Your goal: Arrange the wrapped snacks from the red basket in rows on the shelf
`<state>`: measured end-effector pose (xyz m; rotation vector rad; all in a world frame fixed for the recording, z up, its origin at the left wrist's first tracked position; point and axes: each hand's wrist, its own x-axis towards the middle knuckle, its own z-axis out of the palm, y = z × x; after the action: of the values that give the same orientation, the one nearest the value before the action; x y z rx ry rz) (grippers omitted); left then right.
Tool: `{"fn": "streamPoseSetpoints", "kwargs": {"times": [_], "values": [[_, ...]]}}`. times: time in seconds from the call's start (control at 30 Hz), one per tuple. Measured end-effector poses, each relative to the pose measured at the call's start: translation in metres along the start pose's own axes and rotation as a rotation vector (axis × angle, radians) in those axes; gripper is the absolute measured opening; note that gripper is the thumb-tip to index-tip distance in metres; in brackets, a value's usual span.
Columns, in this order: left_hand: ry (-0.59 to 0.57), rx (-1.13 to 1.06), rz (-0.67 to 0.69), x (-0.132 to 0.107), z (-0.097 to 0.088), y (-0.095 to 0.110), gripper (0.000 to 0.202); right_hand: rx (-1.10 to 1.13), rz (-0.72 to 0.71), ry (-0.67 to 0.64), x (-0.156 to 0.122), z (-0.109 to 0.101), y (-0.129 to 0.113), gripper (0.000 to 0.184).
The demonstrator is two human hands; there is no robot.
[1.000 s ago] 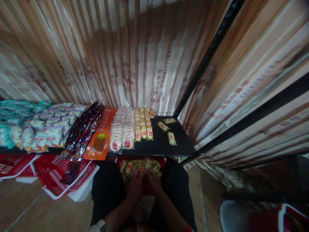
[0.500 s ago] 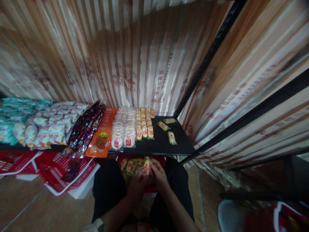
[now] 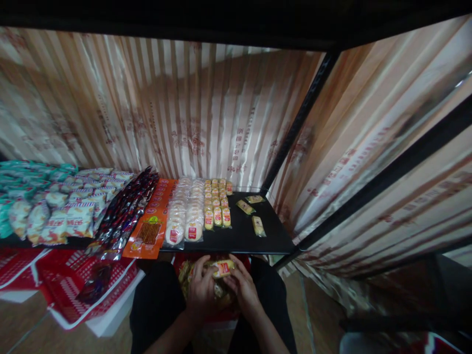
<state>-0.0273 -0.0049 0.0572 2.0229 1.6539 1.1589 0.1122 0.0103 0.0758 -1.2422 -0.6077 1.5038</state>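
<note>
My left hand (image 3: pixel 201 290) and my right hand (image 3: pixel 243 287) are close together above my lap, both closed round small yellow snack packets (image 3: pixel 223 268) with red labels. One packet sticks up between the fingertips. Under the hands sits a red basket (image 3: pixel 177 260) with more of the same packets, between my knees. Just ahead is the black shelf (image 3: pixel 243 236), where rows of matching yellow packets (image 3: pixel 217 204) lie beside two rows of round white cakes (image 3: pixel 186 211). Three loose packets (image 3: pixel 258 225) lie to the right on the shelf.
Orange snack bags (image 3: pixel 151 223), dark wrapped bags (image 3: pixel 125 209) and white and teal bags (image 3: pixel 55 206) fill the shelf's left side. Red baskets (image 3: pixel 70 285) stand on the floor at left. A striped curtain (image 3: pixel 191 113) backs the shelf; a black frame post (image 3: pixel 298 123) rises at right.
Both hands have lifted out of the basket with yellow packets and moved up toward the shelf edge. The view has tipped up, and a dark upper shelf edge now shows at the top.
</note>
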Motion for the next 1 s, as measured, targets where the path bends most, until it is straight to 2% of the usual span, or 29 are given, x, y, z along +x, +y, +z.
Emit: {"fn": "streamPoseSetpoints", "kwargs": {"times": [0.07,0.2,0.3,0.37,0.5,0.7,0.8,1.0], "values": [[0.002,-0.054,-0.070,0.008,0.000,0.003,0.037,0.005,-0.004,0.011,0.002,-0.002,0.000,0.047],[0.008,-0.169,-0.184,0.025,-0.004,0.012,0.036,-0.066,-0.023,0.053,0.004,-0.006,-0.001,0.042],[0.001,-0.204,-0.242,0.036,-0.008,0.016,0.034,-0.138,-0.027,-0.015,0.005,-0.008,0.002,0.039],[-0.011,-0.224,-0.246,0.042,-0.009,0.017,0.034,-0.152,-0.044,-0.054,0.008,-0.009,0.005,0.040],[-0.008,-0.273,-0.220,0.054,-0.006,0.020,0.035,-0.221,-0.105,-0.052,0.017,-0.007,0.007,0.042],[0.051,-0.307,-0.204,0.071,0.003,0.025,0.034,-0.286,-0.211,-0.100,0.030,0.004,-0.009,0.046],[0.060,-0.313,-0.176,0.077,0.010,0.023,0.037,-0.339,-0.252,-0.144,0.036,0.010,-0.015,0.040],[0.084,-0.391,-0.206,0.078,0.024,0.017,0.045,-0.511,-0.328,-0.048,0.050,0.019,-0.024,0.029]]}}
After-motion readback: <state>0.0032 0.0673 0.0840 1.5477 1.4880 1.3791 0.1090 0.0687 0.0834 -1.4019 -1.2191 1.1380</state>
